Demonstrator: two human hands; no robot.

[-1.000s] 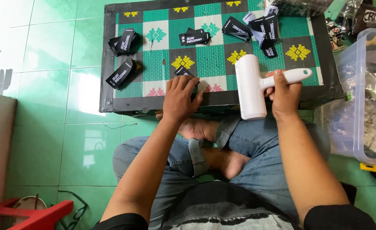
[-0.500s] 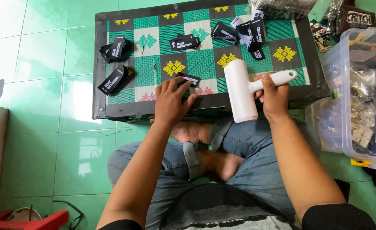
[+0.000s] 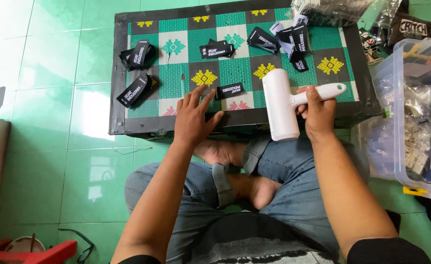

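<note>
I sit cross-legged on the floor before a low table (image 3: 362, 105) covered with a green patterned mat. My right hand (image 3: 318, 112) grips the handle of a white lint roller (image 3: 280, 105), whose roll hangs over the table's near edge. My left hand (image 3: 193, 117) rests flat on the mat near the front edge, fingers spread, just left of a single black fabric label (image 3: 230, 90) with white lettering. More black labels lie in small piles at the left (image 3: 135, 90), the far middle (image 3: 216, 50) and the far right (image 3: 293, 41).
A clear plastic storage bin (image 3: 416, 112) with packed items stands on the floor at the right. Plastic bags (image 3: 333, 12) lie beyond the table's far right corner. Green glossy floor tiles (image 3: 54, 98) surround the table. A red stool (image 3: 30, 252) shows at bottom left.
My left hand has let go of the single label and slid left, fingers spreading on the mat. The roller stays in my right hand, tilted slightly more upright.
</note>
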